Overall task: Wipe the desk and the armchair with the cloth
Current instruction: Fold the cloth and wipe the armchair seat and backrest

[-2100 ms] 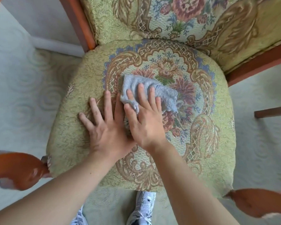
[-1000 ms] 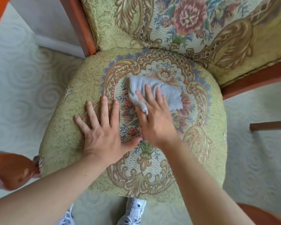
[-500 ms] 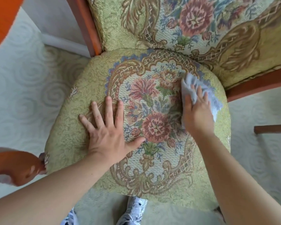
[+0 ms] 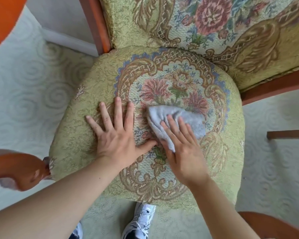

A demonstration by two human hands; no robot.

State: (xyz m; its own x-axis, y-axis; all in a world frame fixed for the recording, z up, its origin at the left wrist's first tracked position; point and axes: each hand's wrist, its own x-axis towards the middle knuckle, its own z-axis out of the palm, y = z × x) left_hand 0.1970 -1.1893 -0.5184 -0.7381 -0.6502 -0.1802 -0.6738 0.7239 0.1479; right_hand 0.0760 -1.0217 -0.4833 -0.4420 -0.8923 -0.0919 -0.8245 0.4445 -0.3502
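Cloth (image 4: 179,118): pale grey terry, bunched at mid-seat of armchair (image 4: 86,135); judged light, limp, non-fragile, best pinned under flat fingers; right hand (image 4: 183,149) pressed flat upon it, left hand (image 4: 116,135) spread empty alongside.

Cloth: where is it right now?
Head view: the cloth lies near the middle of the armchair seat, pressed flat under the right hand, just right of the left hand spread on the cushion.

Your right hand (image 4: 184,152) presses the crumpled pale-blue terry cloth (image 4: 178,120) flat on the floral tapestry armchair seat (image 4: 162,80). Your left hand (image 4: 116,135) lies spread just beside it, thumb near the cloth.
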